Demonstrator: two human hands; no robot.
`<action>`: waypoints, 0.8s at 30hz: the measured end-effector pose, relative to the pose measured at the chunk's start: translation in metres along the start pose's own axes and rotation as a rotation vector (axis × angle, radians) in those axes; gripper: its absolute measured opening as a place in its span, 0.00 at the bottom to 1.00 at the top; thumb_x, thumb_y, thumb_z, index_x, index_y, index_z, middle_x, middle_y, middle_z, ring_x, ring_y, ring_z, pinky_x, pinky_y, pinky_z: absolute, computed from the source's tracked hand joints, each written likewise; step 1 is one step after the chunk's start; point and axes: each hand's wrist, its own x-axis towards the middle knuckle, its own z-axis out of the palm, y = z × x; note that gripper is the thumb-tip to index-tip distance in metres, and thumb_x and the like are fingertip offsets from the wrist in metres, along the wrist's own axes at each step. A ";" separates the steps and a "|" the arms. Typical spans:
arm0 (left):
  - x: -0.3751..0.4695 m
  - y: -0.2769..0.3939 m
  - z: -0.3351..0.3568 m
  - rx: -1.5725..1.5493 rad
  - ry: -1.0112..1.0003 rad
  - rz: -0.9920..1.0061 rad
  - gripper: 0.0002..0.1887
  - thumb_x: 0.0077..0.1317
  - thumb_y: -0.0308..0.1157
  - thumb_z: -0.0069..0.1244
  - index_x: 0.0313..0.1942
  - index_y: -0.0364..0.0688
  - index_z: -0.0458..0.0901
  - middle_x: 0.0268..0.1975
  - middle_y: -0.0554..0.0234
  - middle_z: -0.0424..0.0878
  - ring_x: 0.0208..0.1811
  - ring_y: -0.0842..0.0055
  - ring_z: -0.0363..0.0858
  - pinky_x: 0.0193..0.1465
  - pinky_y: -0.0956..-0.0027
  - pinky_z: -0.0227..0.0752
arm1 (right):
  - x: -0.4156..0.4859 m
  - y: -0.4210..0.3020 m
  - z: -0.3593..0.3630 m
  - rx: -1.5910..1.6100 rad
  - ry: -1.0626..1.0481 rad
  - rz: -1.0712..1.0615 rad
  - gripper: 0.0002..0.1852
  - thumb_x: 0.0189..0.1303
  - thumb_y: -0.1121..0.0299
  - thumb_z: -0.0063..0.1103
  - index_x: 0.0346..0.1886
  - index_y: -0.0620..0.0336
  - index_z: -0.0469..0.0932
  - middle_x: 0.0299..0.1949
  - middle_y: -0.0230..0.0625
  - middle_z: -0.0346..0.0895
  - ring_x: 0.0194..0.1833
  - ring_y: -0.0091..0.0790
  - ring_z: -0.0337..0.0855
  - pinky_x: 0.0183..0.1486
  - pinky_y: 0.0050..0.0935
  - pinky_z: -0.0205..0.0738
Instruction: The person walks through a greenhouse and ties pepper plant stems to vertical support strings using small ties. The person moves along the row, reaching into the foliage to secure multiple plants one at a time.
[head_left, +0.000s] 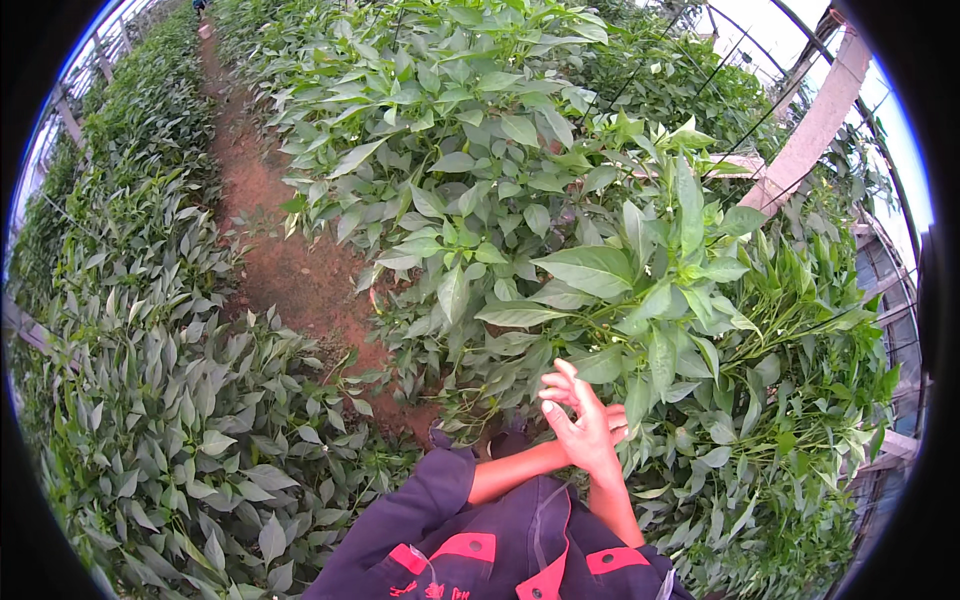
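Note:
My right hand (579, 421) is raised in front of my jacket with its fingers loosely bent and apart, and nothing shows in it. It crosses over my left wrist; whether the two touch I cannot tell. Behind it, only a few fingertips of my left hand (617, 422) show, and the rest of that hand is hidden. Just beyond both hands stands a leafy pepper plant (600, 271) with small white flowers. Its lower leaves hang close to my right fingertips. A reddish pepper (376, 302) hangs low at the edge of the foliage.
A reddish soil path (300, 277) runs away up the left, between dense rows of pepper plants (202, 420). At right, a slanting post (821, 112) and dark thin lines cross above the foliage. Curved greenhouse ribs (892, 172) bound the right side.

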 end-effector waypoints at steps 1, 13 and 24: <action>0.001 -0.004 0.001 -0.018 0.014 0.008 0.23 0.73 0.29 0.57 0.66 0.35 0.74 0.65 0.51 0.78 0.67 0.65 0.75 0.70 0.57 0.70 | 0.001 0.007 -0.001 0.116 0.057 0.075 0.38 0.73 0.78 0.64 0.83 0.63 0.60 0.65 0.46 0.78 0.55 0.32 0.86 0.60 0.32 0.80; 0.008 -0.007 -0.018 0.012 0.111 -0.168 0.21 0.79 0.31 0.50 0.67 0.32 0.75 0.61 0.50 0.83 0.66 0.69 0.77 0.72 0.61 0.69 | 0.045 0.032 -0.053 0.197 0.409 -0.097 0.37 0.76 0.78 0.58 0.84 0.63 0.55 0.63 0.43 0.76 0.51 0.28 0.84 0.62 0.30 0.77; 0.036 0.070 -0.039 0.301 0.614 -0.084 0.12 0.85 0.33 0.47 0.53 0.34 0.84 0.45 0.62 0.84 0.38 0.81 0.83 0.43 0.71 0.79 | 0.042 0.059 -0.115 0.117 0.479 -0.084 0.33 0.73 0.78 0.60 0.80 0.68 0.63 0.56 0.42 0.80 0.52 0.33 0.83 0.62 0.35 0.76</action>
